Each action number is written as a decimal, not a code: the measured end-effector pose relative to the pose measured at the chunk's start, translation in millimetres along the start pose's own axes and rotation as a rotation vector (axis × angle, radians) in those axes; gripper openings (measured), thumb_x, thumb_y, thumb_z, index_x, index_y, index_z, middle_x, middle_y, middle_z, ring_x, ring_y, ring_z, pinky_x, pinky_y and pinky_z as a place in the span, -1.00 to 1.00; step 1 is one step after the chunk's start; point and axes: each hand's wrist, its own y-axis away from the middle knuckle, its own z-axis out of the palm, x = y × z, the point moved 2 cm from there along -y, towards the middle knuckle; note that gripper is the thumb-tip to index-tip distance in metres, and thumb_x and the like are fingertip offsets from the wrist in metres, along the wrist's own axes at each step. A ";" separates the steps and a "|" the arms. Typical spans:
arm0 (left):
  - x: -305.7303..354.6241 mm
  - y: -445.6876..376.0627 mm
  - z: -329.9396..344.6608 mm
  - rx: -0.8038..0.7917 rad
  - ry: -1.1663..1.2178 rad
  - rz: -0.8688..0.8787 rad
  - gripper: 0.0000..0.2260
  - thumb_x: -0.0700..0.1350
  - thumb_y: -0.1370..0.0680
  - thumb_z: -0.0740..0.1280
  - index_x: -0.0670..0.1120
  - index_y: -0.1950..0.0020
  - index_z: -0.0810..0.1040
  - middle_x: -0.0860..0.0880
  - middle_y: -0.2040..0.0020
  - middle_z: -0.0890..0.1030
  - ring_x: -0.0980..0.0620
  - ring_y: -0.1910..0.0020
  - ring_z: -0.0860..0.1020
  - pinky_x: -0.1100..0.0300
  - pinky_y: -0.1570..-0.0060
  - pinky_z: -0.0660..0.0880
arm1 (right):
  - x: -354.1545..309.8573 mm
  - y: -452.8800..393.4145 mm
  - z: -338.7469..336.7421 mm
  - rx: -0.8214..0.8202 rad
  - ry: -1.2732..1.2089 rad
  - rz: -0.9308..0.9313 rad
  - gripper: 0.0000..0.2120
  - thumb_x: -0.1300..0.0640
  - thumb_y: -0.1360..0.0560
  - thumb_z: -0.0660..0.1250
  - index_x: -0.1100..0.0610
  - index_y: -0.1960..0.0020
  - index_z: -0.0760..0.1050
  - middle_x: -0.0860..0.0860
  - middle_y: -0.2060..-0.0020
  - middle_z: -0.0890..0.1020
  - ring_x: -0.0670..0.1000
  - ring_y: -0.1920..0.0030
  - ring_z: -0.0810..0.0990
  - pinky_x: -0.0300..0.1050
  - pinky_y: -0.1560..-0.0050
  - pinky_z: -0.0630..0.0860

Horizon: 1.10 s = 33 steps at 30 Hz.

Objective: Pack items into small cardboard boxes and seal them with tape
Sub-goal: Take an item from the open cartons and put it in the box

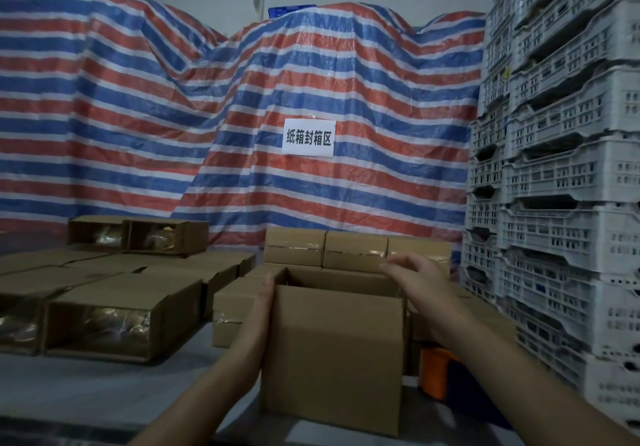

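While the small brown cardboard box (334, 352) is standing open on the grey worktop (104, 390), the left hand (258, 310) is pressing flat against its side, the right hand (420, 277) is hovering with loosely spread fingers over its rim; likely next, loading items.

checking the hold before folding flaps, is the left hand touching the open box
Touching. The head view shows the left hand laid flat against the left side wall of the open box, fingers straight, no gap visible.

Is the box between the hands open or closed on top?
Open. The box shows a dark gap at its top, no flaps folded over. What is inside cannot be seen.
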 end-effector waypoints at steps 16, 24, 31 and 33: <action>4.7 4.2 -9.4 -0.127 0.130 0.012 -0.66 0.07 -0.63 0.18 -0.03 -0.35 0.48 -0.21 -0.12 0.66 -0.18 -0.10 0.63 -0.11 -0.10 0.54 | -14.9 -12.2 -2.8 -0.445 0.449 0.134 -0.45 -0.24 -0.48 0.41 0.04 -0.35 0.51 0.01 -0.31 0.55 0.03 -0.32 0.48 0.11 -0.43 0.36; 7.7 -5.1 -21.2 -0.228 0.170 -0.046 -0.63 -0.11 -0.51 0.33 -0.04 -0.33 0.51 -0.27 -0.15 0.60 -0.16 0.00 0.56 0.03 0.13 0.49 | -9.6 -10.9 -3.8 -0.450 0.395 0.130 -0.47 -0.27 -0.46 0.41 0.00 -0.31 0.53 -0.06 -0.24 0.56 -0.03 -0.25 0.49 -0.01 -0.34 0.38; 2.4 -7.8 -16.1 -0.259 0.210 -0.043 -0.60 0.01 -0.45 0.36 0.04 -0.28 0.53 -0.10 0.21 0.67 -0.01 0.32 0.62 0.10 0.29 0.53 | -12.8 -9.8 -3.8 -0.481 0.377 0.143 -0.52 -0.21 -0.48 0.41 0.01 -0.31 0.52 -0.07 -0.20 0.58 -0.04 -0.23 0.50 0.08 -0.42 0.36; 1.9 -9.4 -14.5 -0.272 0.152 -0.054 -0.59 0.01 -0.44 0.37 0.03 -0.28 0.53 -0.12 0.16 0.69 -0.05 0.25 0.65 0.05 0.24 0.57 | -12.7 -10.3 -4.4 -0.485 0.396 0.135 -0.48 -0.23 -0.48 0.41 0.02 -0.33 0.51 -0.04 -0.25 0.57 0.00 -0.28 0.49 0.12 -0.43 0.36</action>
